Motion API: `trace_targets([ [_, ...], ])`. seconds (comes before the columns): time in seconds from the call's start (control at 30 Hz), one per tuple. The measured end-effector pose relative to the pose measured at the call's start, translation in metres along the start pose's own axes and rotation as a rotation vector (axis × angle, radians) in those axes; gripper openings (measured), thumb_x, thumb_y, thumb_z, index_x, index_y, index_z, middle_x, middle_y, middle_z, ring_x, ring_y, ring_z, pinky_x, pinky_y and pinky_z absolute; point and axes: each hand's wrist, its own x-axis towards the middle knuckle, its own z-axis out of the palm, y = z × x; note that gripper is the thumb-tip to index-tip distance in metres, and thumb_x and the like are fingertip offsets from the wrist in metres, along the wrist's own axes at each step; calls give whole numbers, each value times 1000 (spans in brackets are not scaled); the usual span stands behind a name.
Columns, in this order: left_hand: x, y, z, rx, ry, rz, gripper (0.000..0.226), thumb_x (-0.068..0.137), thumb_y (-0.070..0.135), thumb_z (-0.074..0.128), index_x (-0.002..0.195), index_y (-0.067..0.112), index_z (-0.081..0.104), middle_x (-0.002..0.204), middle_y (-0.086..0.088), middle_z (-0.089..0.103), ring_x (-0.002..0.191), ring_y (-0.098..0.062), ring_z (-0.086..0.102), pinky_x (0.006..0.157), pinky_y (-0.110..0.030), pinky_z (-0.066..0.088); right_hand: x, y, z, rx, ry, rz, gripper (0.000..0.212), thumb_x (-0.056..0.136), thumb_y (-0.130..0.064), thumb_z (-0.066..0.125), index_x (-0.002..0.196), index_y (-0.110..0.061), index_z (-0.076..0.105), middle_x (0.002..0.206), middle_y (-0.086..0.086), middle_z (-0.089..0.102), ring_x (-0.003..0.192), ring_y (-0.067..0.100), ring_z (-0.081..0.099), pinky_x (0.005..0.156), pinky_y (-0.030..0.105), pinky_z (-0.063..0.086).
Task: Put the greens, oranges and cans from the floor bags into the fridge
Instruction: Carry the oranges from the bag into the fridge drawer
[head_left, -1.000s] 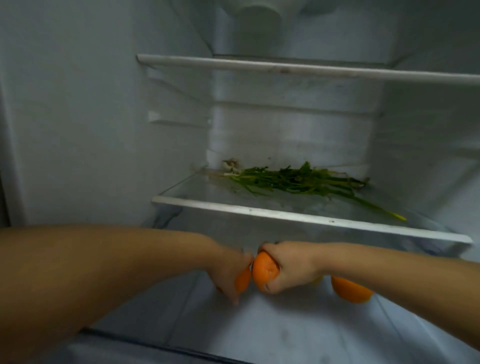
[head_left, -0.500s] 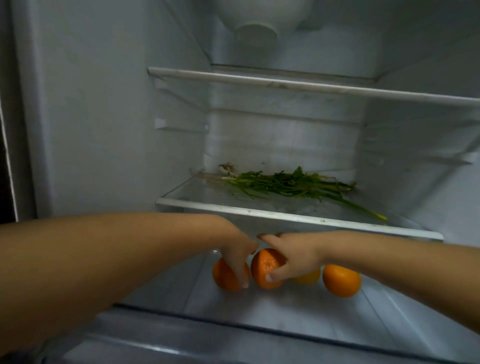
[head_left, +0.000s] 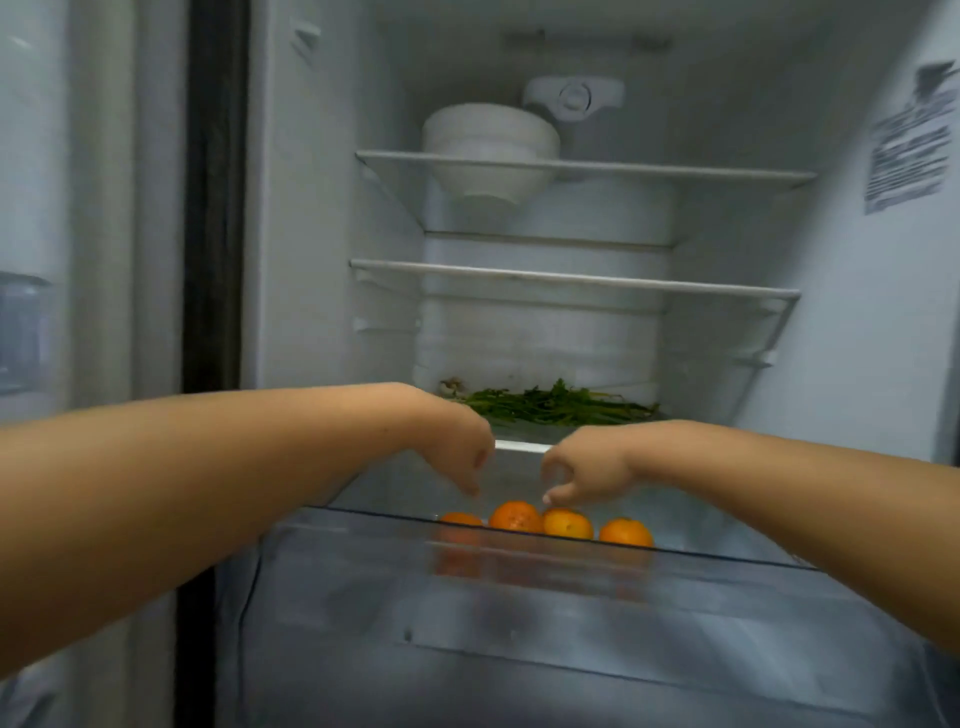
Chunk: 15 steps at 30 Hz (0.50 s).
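Fridge (head_left: 322, 249), interior, door open. Writing: one printed label (head_left: 906, 150) on the right inner wall, text too blurred to read; no brand legible.

Changes from half a second earlier: both hands had let go of the oranges and lifted clear; the view had drawn back, bringing a top shelf and the drawer front into sight.

Count:
- Oranges (head_left: 515, 516): four, in a row inside the clear bottom drawer (head_left: 571, 613), just behind its front wall.
- Greens (head_left: 556, 408): one bunch, flat on the lowest glass shelf.
- Shelves (head_left: 571, 279): three.
- Bowls (head_left: 491, 150): one white stack on the top shelf (number not clear).
- Left hand (head_left: 462, 447): fingers drooping loosely, holding nothing.
- Right hand (head_left: 582, 470): fingers loosely curled, empty, fingertips just above the third orange; touching or not, cannot tell.
- Hands near each other, apart.
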Motion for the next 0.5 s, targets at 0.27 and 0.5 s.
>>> trace_targets([
  [0.27,-109,32,5,-66,599,-245,29,93,32,44,114,16,56,115,-6,61,107,-30,58,80,-38,49,-72,-44,-6,173,677,7,26,94,-33,43,112,-19,57,111,6,63,101,28,59,73,36,46],
  [0.5,-212,80,82,-22,739,-183,31,85,32,38,93,14,63,86,-6,62,81,-27,63,53,-31,45,-130,-127,54,220,858,-250,25,93,-31,44,105,-17,60,100,6,60,91,30,60,71,38,45],
])
